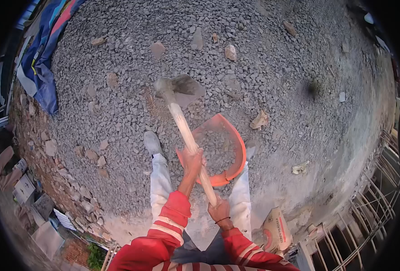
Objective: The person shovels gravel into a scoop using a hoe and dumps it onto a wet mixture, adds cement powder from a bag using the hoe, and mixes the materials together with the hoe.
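A hoe with a pale wooden handle (182, 124) slants away from me over the gravel. My left hand (192, 161) is wrapped round the middle of the handle, and my right hand (220, 211) grips it close to the near end. At the far end, the broad grey hoe blade (188, 89) is over the stones; whether it touches them I cannot tell. Between my feet lies an orange scoop-shaped pan (242, 151) with gravel in it. The handle passes across the pan's left side.
Grey gravel (132, 45) spreads ahead, with larger stones (230, 52) scattered on it. At the upper left lies a blue tarp (44, 72). A printed paper sack (277, 230) stands near my right leg. Bamboo poles (362, 217) form a framework at the lower right.
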Demonstrator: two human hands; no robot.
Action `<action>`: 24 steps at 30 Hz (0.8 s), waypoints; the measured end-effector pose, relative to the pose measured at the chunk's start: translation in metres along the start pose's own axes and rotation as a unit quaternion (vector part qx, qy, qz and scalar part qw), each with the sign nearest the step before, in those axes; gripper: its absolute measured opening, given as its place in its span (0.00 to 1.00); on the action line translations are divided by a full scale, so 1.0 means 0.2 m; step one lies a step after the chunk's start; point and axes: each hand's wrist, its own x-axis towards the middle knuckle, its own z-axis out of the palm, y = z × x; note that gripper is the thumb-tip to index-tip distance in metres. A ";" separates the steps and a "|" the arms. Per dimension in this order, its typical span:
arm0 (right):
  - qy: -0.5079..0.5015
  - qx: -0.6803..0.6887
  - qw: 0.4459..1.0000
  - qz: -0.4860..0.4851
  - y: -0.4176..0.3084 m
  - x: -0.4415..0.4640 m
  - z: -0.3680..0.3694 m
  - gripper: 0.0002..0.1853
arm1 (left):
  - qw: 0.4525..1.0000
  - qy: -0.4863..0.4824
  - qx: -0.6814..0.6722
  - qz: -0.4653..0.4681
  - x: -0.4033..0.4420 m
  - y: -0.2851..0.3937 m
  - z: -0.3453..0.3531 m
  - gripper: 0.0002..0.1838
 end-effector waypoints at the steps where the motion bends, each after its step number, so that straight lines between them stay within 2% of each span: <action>1: 0.026 -0.038 0.998 -0.031 -0.06 0.18 0.02 0.16 | 1.000 -0.025 -0.003 -0.012 0.12 0.22 0.05 0.08; 2: 0.116 -0.057 0.987 -0.098 -0.13 0.37 0.04 0.22 | 0.998 0.007 0.052 0.042 0.29 0.33 0.11 0.09; 3: 0.043 -0.063 0.996 -0.035 -0.25 0.57 0.01 0.27 | 0.989 0.037 0.109 0.096 0.48 0.40 0.16 0.10; 4: 0.037 -0.082 0.996 -0.018 -0.36 0.74 -0.06 0.28 | 0.981 0.032 0.088 0.172 0.67 0.45 0.21 0.09; 6: 0.118 -0.108 0.986 -0.036 -0.43 1.02 -0.06 0.25 | 0.962 0.064 0.183 0.193 1.07 0.49 0.32 0.15; 7: 0.102 -0.093 0.990 -0.020 -0.43 1.05 -0.02 0.25 | 0.947 0.078 0.234 0.205 1.26 0.40 0.32 0.19; 9: 0.067 -0.069 0.995 0.011 -0.44 1.07 0.03 0.25 | 0.921 0.120 0.330 0.168 1.37 0.26 0.26 0.23; 10: -0.029 -0.030 0.997 0.058 -0.41 1.02 0.08 0.22 | 0.901 0.143 0.385 0.140 1.35 0.18 0.17 0.25; 12: -0.055 -0.022 0.995 0.083 -0.37 0.82 0.21 0.20 | 0.891 0.130 0.431 0.061 1.21 0.07 -0.02 0.24; 14: -0.051 -0.031 0.994 0.089 -0.35 0.64 0.17 0.20 | 0.895 0.163 0.410 0.056 1.07 -0.11 -0.09 0.21; 16: -0.062 -0.053 0.995 0.065 -0.26 0.53 0.10 0.18 | 0.921 0.131 0.368 -0.001 0.93 -0.21 -0.10 0.18; 19: -0.071 -0.122 0.988 0.064 -0.16 0.44 -0.09 0.16 | 0.963 0.127 0.193 -0.137 0.86 -0.35 -0.12 0.14; 20: -0.073 -0.148 0.984 0.063 -0.14 0.43 -0.16 0.15 | 0.981 0.056 0.068 -0.173 0.82 -0.39 -0.13 0.06; 22: -0.087 -0.200 0.976 0.001 0.05 0.31 -0.25 0.13 | 0.976 0.091 -0.013 -0.200 0.62 -0.49 -0.13 0.06; 24: -0.127 -0.266 0.956 -0.005 0.17 0.14 -0.42 0.15 | 0.968 0.088 -0.112 -0.206 0.37 -0.55 -0.08 0.06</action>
